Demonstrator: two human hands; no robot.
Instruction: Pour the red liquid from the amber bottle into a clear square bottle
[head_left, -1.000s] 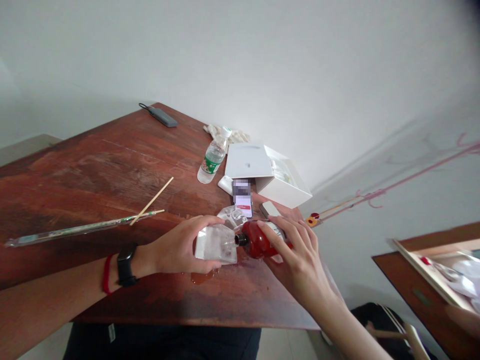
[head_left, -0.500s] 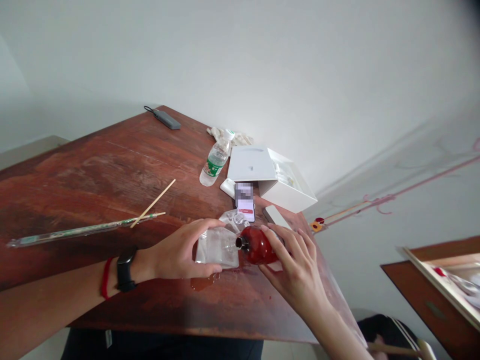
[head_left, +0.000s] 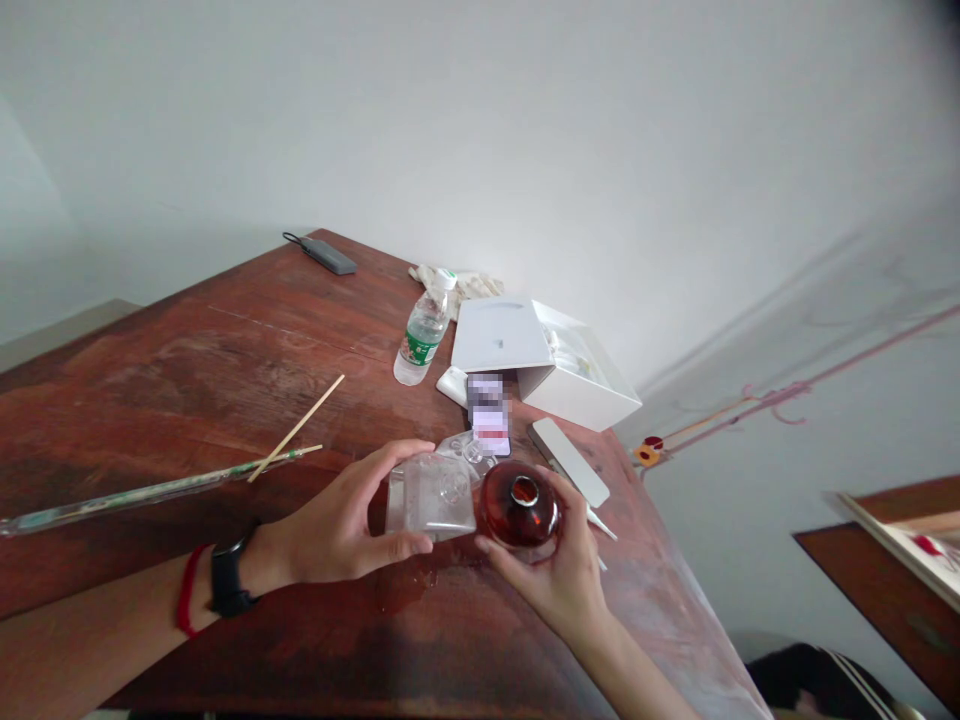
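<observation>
My left hand [head_left: 352, 515] is wrapped round a clear square-sided container [head_left: 431, 495], thumb along its near side and fingers along the far side. In my right hand [head_left: 562, 570] is a rounded reddish-brown bottle [head_left: 495, 515], uncapped, its open mouth facing up toward me. The bottle is close beside the container's right side; I cannot tell whether they touch. Behind the container lies a clear plastic piece [head_left: 459, 446], partly hidden. Wet drops [head_left: 420, 590] glisten on the table in front of the container.
A phone [head_left: 489, 410] and a white open box [head_left: 592, 400] lie beyond my hands. A water bottle [head_left: 420, 345] stands left of them. Chopsticks [head_left: 300, 425] and a wrapped pair [head_left: 142, 488] lie left. A pale flat case [head_left: 570, 462] is right, near the table's edge.
My right hand has turned the reddish-brown bottle from lying sideways, mouth at the clear container's opening, to mouth up. The container stays in my left hand. The view has shifted slightly.
</observation>
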